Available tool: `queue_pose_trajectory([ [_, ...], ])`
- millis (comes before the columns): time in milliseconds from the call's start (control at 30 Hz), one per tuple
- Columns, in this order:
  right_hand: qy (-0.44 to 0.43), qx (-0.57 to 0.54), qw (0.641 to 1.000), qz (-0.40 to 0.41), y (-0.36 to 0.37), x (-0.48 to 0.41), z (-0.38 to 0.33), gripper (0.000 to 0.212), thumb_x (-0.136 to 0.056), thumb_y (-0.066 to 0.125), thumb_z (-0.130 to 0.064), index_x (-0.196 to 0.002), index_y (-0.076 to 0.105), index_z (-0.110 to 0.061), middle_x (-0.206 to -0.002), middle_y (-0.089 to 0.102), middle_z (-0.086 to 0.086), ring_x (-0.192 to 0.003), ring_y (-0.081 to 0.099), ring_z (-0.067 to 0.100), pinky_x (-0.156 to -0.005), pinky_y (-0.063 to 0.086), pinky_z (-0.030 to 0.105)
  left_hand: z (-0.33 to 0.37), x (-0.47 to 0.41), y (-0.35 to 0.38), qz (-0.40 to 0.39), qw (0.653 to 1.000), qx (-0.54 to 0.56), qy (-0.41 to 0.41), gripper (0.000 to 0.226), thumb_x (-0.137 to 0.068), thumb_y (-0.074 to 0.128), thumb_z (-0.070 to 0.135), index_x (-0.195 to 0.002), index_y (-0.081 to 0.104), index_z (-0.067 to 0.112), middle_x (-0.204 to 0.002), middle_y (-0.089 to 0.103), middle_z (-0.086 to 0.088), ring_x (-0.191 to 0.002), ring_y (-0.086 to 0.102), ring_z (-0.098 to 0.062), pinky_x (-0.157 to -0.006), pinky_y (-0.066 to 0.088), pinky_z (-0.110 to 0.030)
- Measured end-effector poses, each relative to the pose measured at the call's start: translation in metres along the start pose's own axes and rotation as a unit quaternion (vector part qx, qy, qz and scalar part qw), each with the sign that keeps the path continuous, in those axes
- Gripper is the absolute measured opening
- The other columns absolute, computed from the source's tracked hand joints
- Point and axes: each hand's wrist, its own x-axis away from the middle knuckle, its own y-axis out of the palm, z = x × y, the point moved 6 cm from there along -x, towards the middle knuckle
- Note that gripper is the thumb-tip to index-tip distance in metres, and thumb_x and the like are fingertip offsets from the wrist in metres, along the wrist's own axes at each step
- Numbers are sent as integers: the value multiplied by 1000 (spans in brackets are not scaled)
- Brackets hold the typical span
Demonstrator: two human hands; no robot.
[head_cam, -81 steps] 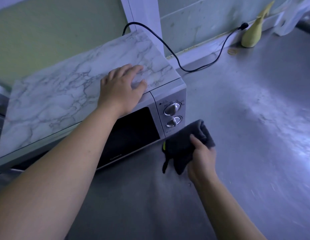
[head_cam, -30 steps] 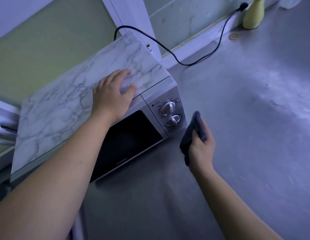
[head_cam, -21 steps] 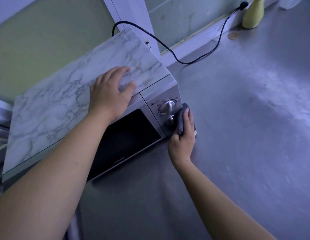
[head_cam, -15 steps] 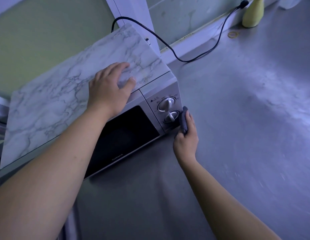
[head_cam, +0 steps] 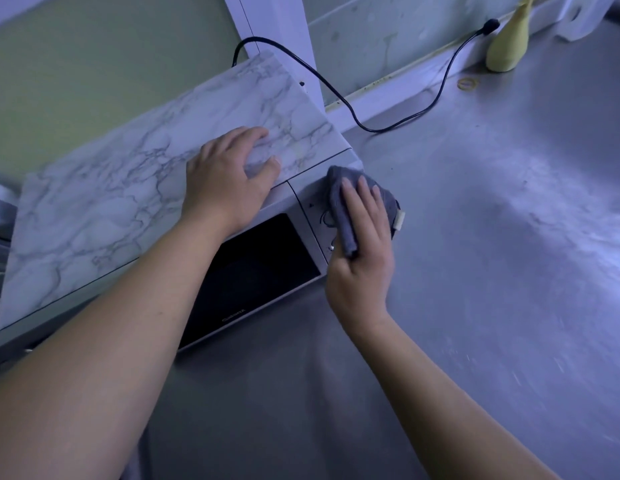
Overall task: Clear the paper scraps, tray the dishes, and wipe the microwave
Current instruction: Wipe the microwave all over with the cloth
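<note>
Microwave (head_cam: 260,268): door closed, contents not discernible.
Left hand (head_cam: 228,181): flat, fingers extended, resting on the microwave top.
Right hand (head_cam: 362,258): fingers straight, pressing the cloth (head_cam: 339,195) onto the control panel (head_cam: 313,209).
Cloth: beneath the right fingers, just right of the left hand.
</note>
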Motion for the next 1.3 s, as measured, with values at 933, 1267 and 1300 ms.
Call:
queue_pose_trajectory([
  [933,66,32,997,23,2,26,48,64,-84,46,12,-142,54,-13,-151,48,7,-146,37,22,-121,27,35,1,2,0,5,1000,-4,-1,53,-90,42,60,-139,49,41,-151,43,14,-139,34,-16,-112,22,-39],
  [1267,484,-155,846,164,16,66,105,51,-97,47,-6,-139,57,-31,-137,58,-19,-122,56,-3,-98,42,7,0,0,2,5,1000,-14,0,52,-89,40,61,-137,48,43,-150,44,16,-138,35,-17,-111,22,-39],
  [1300,502,-163,832,174,21,70,103,51,-96,48,-5,-139,57,-30,-133,61,-17,-118,59,-2,-96,44,8,0,-1,2,5,1000,-15,0,52,-89,40,61,-137,48,43,-150,44,16,-138,35,-17,-112,22,-39],
])
